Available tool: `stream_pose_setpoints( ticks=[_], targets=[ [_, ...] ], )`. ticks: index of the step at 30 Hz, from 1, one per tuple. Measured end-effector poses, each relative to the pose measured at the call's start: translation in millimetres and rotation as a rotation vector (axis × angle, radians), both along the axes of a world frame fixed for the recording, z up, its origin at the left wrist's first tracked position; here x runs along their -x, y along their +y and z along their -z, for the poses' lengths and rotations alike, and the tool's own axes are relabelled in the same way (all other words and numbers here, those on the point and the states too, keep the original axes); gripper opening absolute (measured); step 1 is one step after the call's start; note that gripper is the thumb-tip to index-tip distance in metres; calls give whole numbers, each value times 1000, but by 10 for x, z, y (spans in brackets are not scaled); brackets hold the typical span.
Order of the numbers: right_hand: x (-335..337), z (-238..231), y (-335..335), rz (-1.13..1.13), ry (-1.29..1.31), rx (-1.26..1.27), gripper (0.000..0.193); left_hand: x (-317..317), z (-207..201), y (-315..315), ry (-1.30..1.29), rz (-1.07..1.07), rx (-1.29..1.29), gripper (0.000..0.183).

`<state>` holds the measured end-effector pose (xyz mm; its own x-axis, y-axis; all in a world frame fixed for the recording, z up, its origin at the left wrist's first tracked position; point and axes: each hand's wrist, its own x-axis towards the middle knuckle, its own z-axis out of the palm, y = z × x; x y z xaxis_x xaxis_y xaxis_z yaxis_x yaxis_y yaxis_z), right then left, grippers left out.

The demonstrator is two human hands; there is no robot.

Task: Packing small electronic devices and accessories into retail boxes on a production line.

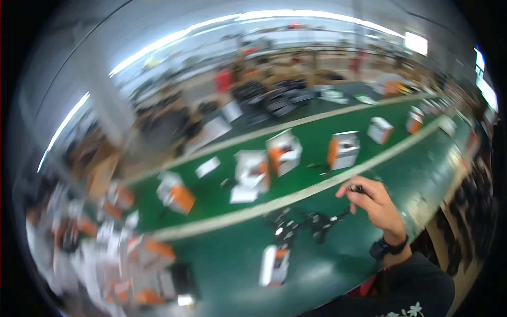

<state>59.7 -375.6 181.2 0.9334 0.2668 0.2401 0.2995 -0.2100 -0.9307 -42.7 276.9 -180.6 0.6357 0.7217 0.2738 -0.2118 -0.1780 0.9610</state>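
Black fabric sleeve (422, 280), right hand (376, 204) pinching a small dark piece (357, 188)
Loose black parts (320, 225) lie left of this grip; left hand unseen.

No lettering can be read; the boxes (347, 151) look blurred.

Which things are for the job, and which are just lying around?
Probably for the job:
- small dark piece, pinched in the right hand
- black parts on the green table
- orange-and-white box near them

Probably just lying about:
- dark heap beyond the belt
- red thing at the back, too blurry to name
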Motion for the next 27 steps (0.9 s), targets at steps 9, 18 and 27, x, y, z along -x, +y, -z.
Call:
stream_pose_setpoints(
  ticks=[9,18,27],
  targets=[
    [-1151,546,-2524,929,-370,127,40,-1389,-1879,-1406,-66,514,-188,39],
    [-2623,3100,-4038,380,-156,-133,109,1044,-2758,-1845,34,-297,-381,62],
    [-3282,2947,-4441,237,-218,-65,90,1007,-2786,-2817,17,124,-309,56]
  ],
)
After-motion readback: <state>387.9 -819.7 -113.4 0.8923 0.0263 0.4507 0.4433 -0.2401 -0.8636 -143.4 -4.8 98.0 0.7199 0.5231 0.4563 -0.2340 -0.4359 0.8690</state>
